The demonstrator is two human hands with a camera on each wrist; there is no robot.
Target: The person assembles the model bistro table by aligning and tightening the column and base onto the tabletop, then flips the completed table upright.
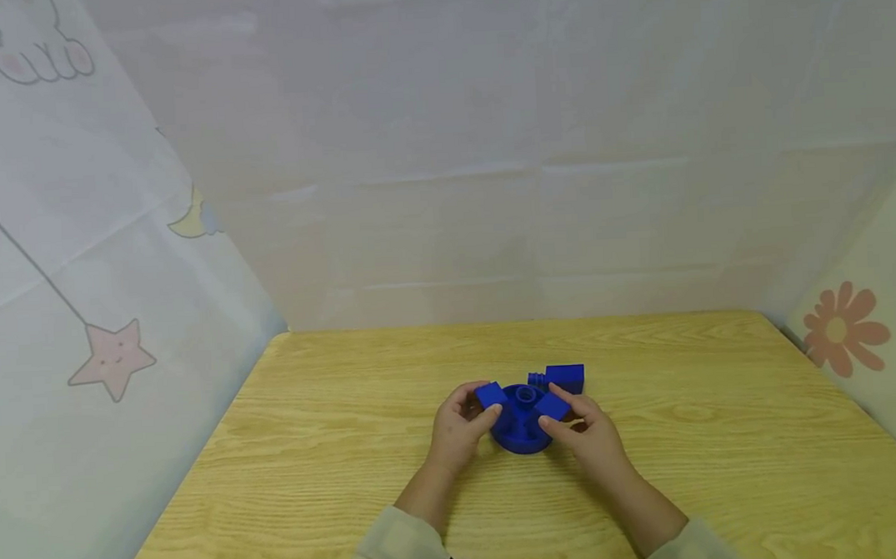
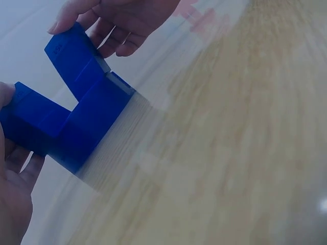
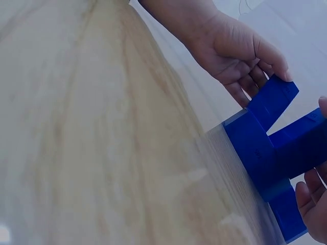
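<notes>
Left hand [image 1: 458,425]: fingers curled round the blue block [image 1: 489,394] standing at ten o'clock on the round blue base [image 1: 520,431]; thumb on the block's upper edge. Right hand [image 1: 586,430]: pinching the second blue block [image 1: 553,405] at two o'clock on the same base. Both hands are occupied, neither spread wide. The base sits on the wooden counter [image 1: 725,434] near its middle, close to the person. The wrist views show the two blocks as prongs rising from one body, at an angle to each other.

Risk noted: both grips bear on the prongs, not on the base. An uneven pull would likely tip or slide the base across the smooth counter. Whether the blocks are seated or loose cannot be told; if loose, one may come away and drop.

Secondary risk: a separate blue piece with a short neck [image 1: 561,379] lies just beyond the base at one o'clock. A backward shove could knock it.

Surroundings: pale printed curtains [image 1: 102,269] enclose the counter.
</notes>
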